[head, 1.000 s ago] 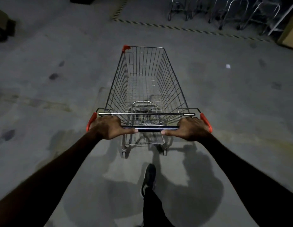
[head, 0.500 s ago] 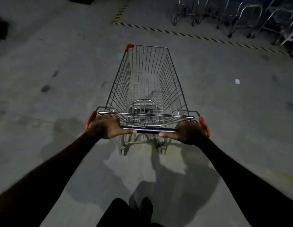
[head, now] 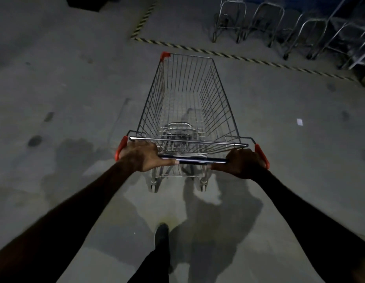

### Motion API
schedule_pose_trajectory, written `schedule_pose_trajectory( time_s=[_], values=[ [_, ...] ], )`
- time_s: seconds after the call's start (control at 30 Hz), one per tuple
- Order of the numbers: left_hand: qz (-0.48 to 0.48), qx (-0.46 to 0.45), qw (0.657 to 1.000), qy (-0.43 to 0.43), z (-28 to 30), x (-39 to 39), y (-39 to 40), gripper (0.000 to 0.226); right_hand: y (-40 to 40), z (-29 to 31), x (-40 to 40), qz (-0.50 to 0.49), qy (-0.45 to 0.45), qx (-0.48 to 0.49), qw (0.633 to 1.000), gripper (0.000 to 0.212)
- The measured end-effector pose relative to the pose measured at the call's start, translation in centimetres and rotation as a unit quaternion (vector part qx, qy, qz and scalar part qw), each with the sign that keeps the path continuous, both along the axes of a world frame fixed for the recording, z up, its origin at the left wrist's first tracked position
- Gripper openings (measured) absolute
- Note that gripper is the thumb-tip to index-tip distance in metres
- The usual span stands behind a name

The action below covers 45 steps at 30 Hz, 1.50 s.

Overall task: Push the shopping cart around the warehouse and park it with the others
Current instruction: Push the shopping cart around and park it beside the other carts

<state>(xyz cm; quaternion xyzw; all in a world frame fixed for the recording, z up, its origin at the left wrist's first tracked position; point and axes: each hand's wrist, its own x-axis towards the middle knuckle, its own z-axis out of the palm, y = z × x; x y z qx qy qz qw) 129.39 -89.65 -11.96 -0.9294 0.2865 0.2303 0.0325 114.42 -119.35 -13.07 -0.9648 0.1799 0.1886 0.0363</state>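
I note both arms extended forward. My left hand and right hand each curl their fingers round the handle bar of the shopping cart, which stands mid-floor, short of the parked carts beyond the striped line.

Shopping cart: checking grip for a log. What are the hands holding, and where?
Both hands, left and right, grip the shopping cart by its handle bar.

Dim, stained concrete floor with a yellow-black hazard stripe
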Motion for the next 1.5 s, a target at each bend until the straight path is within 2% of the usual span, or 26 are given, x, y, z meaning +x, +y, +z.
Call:
schedule_pose_trajectory(
  time_s=[0.17, 0.4, 0.7, 0.83, 0.93, 1.07, 1.23, 1.37, 1.5],
  values=[
    [-0.02, -0.012, 0.999, 0.024, 0.6, 10.2, -4.2, 0.101, -3.8, 0.0, 10.1, 0.005, 0.001, 0.023, 1.0, 0.11],
    [-0.024, 0.009, 1.0, 0.011, -0.1, 26.5, -10.9, 0.118, -10.4, -0.3, 25.6, 0.004, -0.004, 0.043, 0.999, 0.111],
    [-0.028, 0.009, 1.0, -0.002, 0.5, 46.7, -20.6, 0.113, -19.4, 1.2, 45.8, 0.007, 0.006, 0.02, 1.0, 0.106],
    [-0.026, 0.004, 1.0, -0.008, 1.0, 54.9, -24.7, 0.102, -23.6, 1.7, 54.4, 0.012, 0.008, 0.026, 1.0, 0.101],
    [-0.011, 0.003, 1.0, -0.022, 0.6, 61.3, -27.6, 0.11, -26.9, 1.2, 61.4, 0.016, 0.007, 0.024, 1.0, 0.105],
    [0.005, -0.003, 1.0, -0.028, -0.7, 70.4, -31.3, 0.119, -30.7, 1.0, 70.1, 0.024, 0.004, 0.015, 1.0, 0.098],
    [-0.007, -0.03, 0.999, -0.021, -1.4, 82.5, -36.2, 0.112, -36.0, -0.5, 81.7, 0.017, -0.019, -0.004, 1.0, 0.106],
    [-0.015, -0.02, 0.999, -0.029, -0.8, 91.9, -40.0, 0.117, -39.5, -0.4, 90.9, 0.01, -0.019, -0.002, 1.0, 0.098],
    [-0.032, -0.015, 0.999, -0.025, 0.5, 100.2, -43.6, 0.111, -42.5, 0.2, 99.0, 0.015, -0.004, -0.054, 0.998, 0.105]
  ],
)
